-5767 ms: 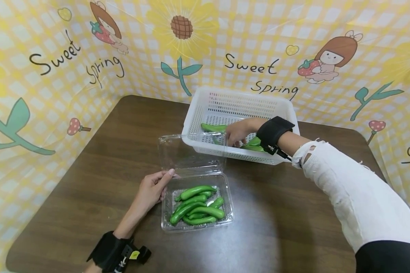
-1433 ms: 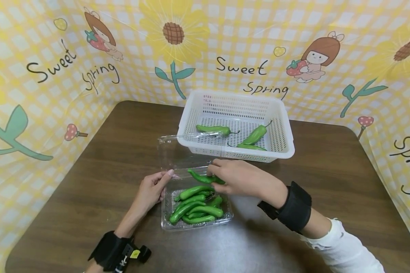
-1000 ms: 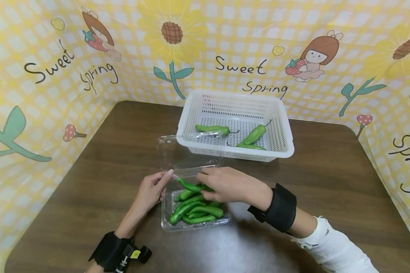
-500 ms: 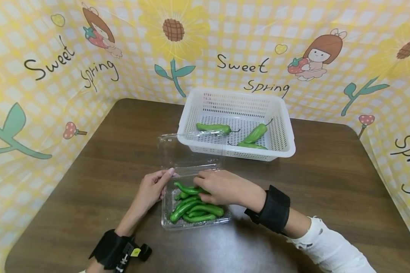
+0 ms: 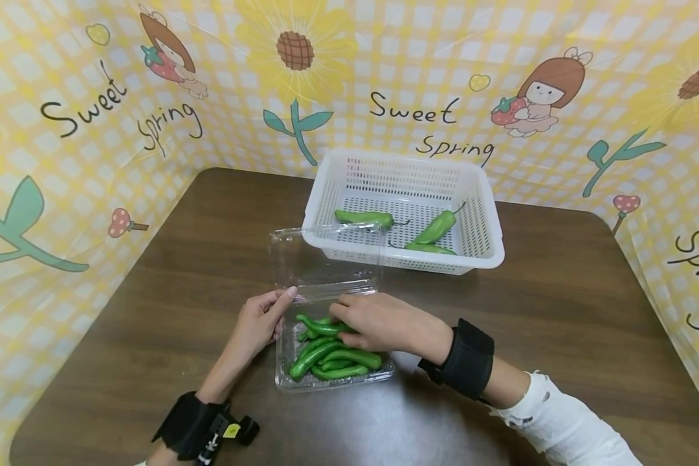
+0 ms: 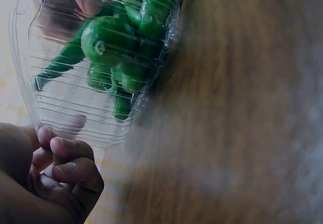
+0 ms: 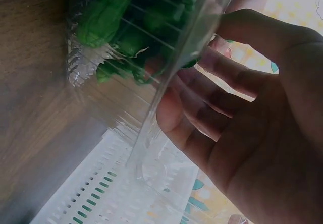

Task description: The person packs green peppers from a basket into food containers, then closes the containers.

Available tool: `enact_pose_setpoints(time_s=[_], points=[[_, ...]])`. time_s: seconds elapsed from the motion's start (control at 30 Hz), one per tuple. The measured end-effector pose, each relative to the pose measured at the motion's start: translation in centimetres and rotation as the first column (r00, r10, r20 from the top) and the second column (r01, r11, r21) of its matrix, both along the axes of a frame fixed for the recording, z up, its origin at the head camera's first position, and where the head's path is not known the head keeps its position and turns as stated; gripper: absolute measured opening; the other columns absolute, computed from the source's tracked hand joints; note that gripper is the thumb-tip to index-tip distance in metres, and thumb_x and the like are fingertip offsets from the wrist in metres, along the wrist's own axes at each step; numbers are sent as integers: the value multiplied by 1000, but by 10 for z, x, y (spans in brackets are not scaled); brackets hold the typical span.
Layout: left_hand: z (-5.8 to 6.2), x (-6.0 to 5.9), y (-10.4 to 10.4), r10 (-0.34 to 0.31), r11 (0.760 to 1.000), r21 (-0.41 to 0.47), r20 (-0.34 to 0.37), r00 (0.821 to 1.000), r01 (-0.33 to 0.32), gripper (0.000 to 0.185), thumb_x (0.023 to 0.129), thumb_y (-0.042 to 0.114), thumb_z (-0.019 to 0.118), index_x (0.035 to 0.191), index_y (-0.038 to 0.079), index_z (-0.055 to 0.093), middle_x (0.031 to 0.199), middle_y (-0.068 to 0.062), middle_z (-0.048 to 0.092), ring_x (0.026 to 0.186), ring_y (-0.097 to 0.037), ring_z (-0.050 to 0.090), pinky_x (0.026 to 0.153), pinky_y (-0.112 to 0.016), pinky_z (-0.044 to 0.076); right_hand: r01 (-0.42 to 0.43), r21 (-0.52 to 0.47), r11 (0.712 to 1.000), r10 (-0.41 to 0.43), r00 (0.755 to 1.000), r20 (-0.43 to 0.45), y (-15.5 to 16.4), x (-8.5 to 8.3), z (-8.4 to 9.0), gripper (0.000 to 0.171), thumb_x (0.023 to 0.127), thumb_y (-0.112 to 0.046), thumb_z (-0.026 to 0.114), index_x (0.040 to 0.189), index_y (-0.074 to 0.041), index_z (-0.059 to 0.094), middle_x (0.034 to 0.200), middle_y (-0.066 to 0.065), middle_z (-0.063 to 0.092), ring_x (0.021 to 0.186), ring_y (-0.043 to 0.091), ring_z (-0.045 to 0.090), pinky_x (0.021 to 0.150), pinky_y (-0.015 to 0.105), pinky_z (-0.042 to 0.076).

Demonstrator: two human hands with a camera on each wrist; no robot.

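Observation:
A clear plastic clamshell box (image 5: 282,383), lid raised, stands on the table with several green peppers (image 5: 355,358) inside. My left hand (image 5: 262,320) pinches its back left corner between thumb and curled fingers; the left wrist view shows the fingertips (image 6: 63,146) on the rim. Over the box's right side, my right hand (image 5: 393,327) reaches in and holds the right end of a curved green pepper (image 5: 314,325) lying on the others. In the right wrist view the right fingers (image 7: 171,108) go over the rim, and their tips are partly hidden behind the plastic.
A white perforated basket (image 5: 489,252) stands behind the box, with a few green peppers (image 5: 437,228) in it. The raised lid (image 5: 326,259) overlaps the basket's front left corner in view. A patterned yellow cloth (image 5: 221,129) borders the brown table (image 5: 210,226).
My right hand went from the basket to the box with a green pepper and lowered it onto the others. The left hand stayed on the box's corner.

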State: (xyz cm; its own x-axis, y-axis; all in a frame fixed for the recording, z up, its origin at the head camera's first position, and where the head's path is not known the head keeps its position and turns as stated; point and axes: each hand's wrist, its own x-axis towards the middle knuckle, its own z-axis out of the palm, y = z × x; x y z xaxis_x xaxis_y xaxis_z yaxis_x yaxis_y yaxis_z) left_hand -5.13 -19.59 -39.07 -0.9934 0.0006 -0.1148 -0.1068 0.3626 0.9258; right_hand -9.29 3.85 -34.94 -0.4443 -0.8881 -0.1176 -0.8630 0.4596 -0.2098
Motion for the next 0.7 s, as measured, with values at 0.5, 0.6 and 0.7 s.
enact_pose_setpoints(time_s=[0.5,0.6,0.7], points=[[-27,-6,-8,4,1000,4,-19,1000,-4,40,101,47,52,106,15,75,52,1,46,43,-9,42,40,-25,40,-28,-16,999,28,999,-25,0,3,-3,21,97,-29,63,113,-16,63,106,-2,62,90,10,63,79,27,55],[-27,-7,-8,4,1000,5,-22,1000,-3,41,102,46,52,107,13,75,52,1,47,43,-9,42,40,-25,40,-24,-10,1000,24,999,-23,-1,4,-2,21,97,-30,63,113,-16,63,107,-2,62,89,9,63,77,26,55],[-25,-7,-8,4,1000,6,-24,1000,-4,41,102,44,52,106,11,75,53,0,46,43,-9,42,41,-25,40,-26,-12,1000,26,999,-30,-1,5,-1,21,97,-30,63,113,-17,64,106,-2,62,88,9,62,76,26,55]])
